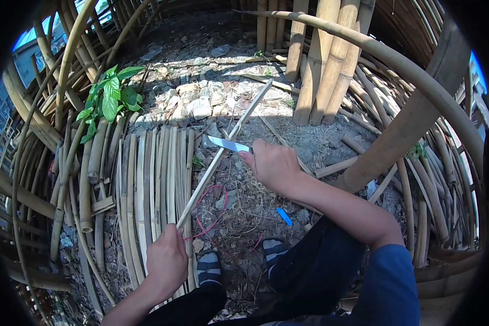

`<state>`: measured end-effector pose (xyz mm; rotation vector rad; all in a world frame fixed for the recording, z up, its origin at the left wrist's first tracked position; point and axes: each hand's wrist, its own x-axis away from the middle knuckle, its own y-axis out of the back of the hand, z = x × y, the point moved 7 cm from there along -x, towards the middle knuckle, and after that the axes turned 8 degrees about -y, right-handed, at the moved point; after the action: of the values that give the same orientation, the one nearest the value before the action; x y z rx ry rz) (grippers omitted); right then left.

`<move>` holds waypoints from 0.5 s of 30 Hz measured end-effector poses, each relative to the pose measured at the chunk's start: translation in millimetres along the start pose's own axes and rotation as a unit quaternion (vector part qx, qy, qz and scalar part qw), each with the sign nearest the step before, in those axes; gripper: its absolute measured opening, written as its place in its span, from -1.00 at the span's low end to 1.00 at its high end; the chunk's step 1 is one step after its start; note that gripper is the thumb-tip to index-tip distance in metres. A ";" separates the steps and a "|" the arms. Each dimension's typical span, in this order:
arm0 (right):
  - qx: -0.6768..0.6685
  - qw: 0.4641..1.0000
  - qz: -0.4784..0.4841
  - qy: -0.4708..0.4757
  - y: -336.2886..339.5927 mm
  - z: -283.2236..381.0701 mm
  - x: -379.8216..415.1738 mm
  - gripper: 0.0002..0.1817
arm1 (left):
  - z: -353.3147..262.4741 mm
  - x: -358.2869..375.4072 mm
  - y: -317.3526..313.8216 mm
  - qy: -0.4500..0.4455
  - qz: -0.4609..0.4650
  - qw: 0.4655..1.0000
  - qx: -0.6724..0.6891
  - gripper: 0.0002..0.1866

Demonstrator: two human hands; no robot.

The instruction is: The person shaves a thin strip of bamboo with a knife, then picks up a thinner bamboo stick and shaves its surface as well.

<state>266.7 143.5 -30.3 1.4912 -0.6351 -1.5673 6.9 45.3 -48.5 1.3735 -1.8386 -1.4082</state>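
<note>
My left hand (167, 261) is closed round the near end of a long split bamboo strip (205, 179), which slants up and away to the right. In my right hand (274, 164) is a knife (229, 144), its handle mostly hidden by my fingers. The bright blade points left and lies across the strip at about its middle, apparently touching it. A thin shaving seems to curl up from the strip just beyond the blade. Beneath the strip, a pink cord (218, 213) loops on the ground near my left hand.
Cut bamboo strips (141, 185) lie side by side at left. A blue object (283, 217), perhaps a knife sheath, rests on the ground by my feet. Thick bamboo poles (396, 133) lean at right, with more stacked behind. A leafy plant (111, 95) and rubble (198, 103) are farther off.
</note>
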 end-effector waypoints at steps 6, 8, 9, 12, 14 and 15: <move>0.003 0.996 -0.067 0.067 -1.3 -3.8 -5.1 -0.52 | -1.6 -2.5 3.0 -0.001 0.001 1.000 0.006 -0.82; 0.014 0.995 -0.071 0.072 -3.0 -5.7 -5.1 -0.53 | -1.8 -2.0 3.5 -0.001 0.002 1.000 0.013 -0.82; 0.017 0.995 -0.067 0.071 -4.1 -7.1 -6.0 -0.50 | -1.9 -2.0 4.2 -0.002 0.002 1.000 0.013 -0.82; 0.067 0.981 0.021 -0.181 2.3 -72.1 -34.2 -0.40 | 3.3 7.0 4.5 0.009 0.003 1.000 0.018 -0.82; 0.040 0.958 -0.008 -0.284 26.4 -147.5 -36.1 -0.36 | 17.9 16.2 13.3 0.010 -0.043 0.998 -0.044 -0.83; 0.043 0.959 -0.011 -0.279 30.3 -150.0 -37.1 -0.36 | 20.1 11.3 14.0 0.011 -0.048 0.998 -0.041 -0.83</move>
<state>416.0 188.5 -8.8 1.1078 -1.0158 -2.0180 -20.0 44.2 -46.0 1.4474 -1.7008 -1.4936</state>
